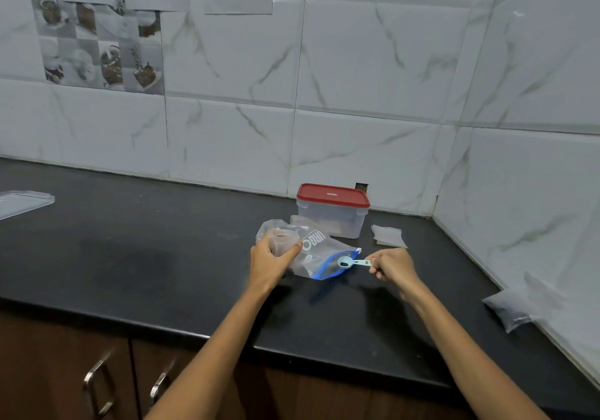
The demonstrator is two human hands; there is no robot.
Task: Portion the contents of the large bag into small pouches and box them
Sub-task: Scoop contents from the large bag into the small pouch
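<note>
A large clear zip bag (319, 255) with white lettering and a blue zip lies on the black counter (162, 257), its open mouth facing right. My left hand (271, 259) grips a small clear pouch (281, 239) upright beside the bag's left end. My right hand (391, 265) pinches the handle of a light blue scoop (349, 262), whose bowl sits at the bag's blue mouth. A clear box with a red lid (332, 208) stands shut just behind the bag. A small stack of empty pouches (388, 235) lies right of the box.
A filled pouch (511, 309) lies at the counter's right end near the tiled side wall. A clear plastic lid (22, 200) rests at the far left. Cabinet doors with metal handles (97, 384) sit below the counter's front edge.
</note>
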